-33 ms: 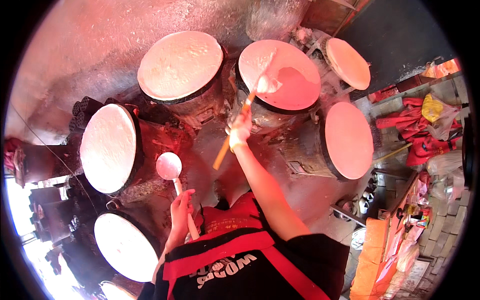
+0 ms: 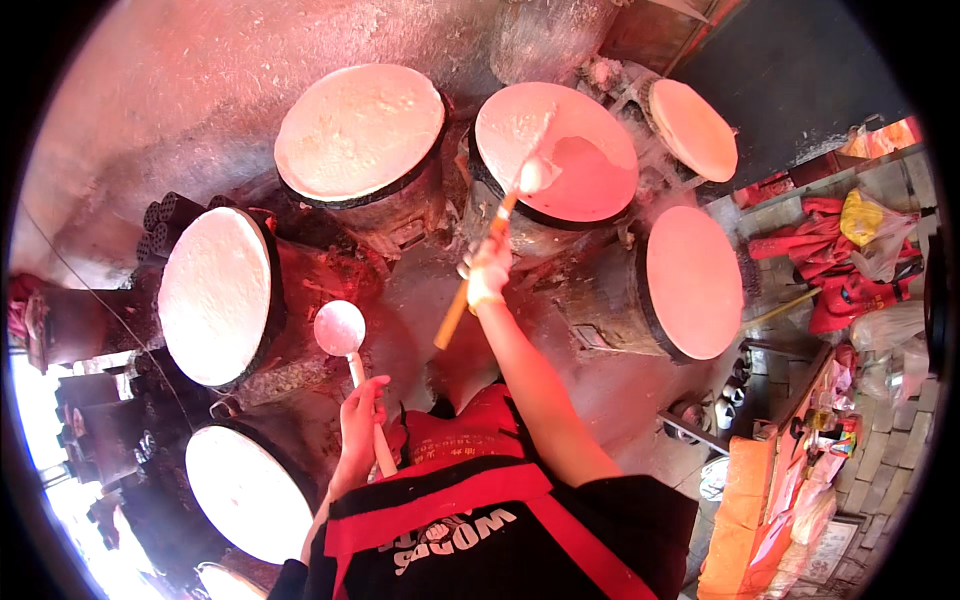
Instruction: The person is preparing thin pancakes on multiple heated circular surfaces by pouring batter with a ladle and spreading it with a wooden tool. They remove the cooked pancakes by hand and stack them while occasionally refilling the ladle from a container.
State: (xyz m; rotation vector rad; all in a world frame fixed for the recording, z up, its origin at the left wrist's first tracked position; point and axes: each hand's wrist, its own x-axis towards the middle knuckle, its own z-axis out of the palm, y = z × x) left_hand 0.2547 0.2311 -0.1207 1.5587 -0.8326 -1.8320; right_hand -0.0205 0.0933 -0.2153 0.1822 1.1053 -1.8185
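Observation:
My left hand (image 2: 362, 415) is closed round the pale handle of a ladle (image 2: 340, 328), whose round bowl points up and away from me, clear of the griddles. My right hand (image 2: 488, 268) grips a wooden-handled spreader (image 2: 508, 206). Its pale, batter-coated head rests at or just over a round griddle (image 2: 595, 180) at the far centre. Pale batter covers the left and far part of that griddle; a darker bare patch shows on its right and near side. The head's exact shape is hidden by batter and glare.
Round griddles on drum stoves ring me: one far left (image 2: 362, 130), one left (image 2: 217, 297), one near left (image 2: 248, 492), one right (image 2: 696, 283). A smaller pale disc (image 2: 693, 130) stands far right. Perforated coal briquettes (image 2: 180, 215) are stacked at left; an orange-covered table (image 2: 738, 510) stands near right.
My right hand has shifted slightly toward me and to the right, and the spreader's head has moved a little nearer on the griddle. My left hand and the ladle are almost unmoved.

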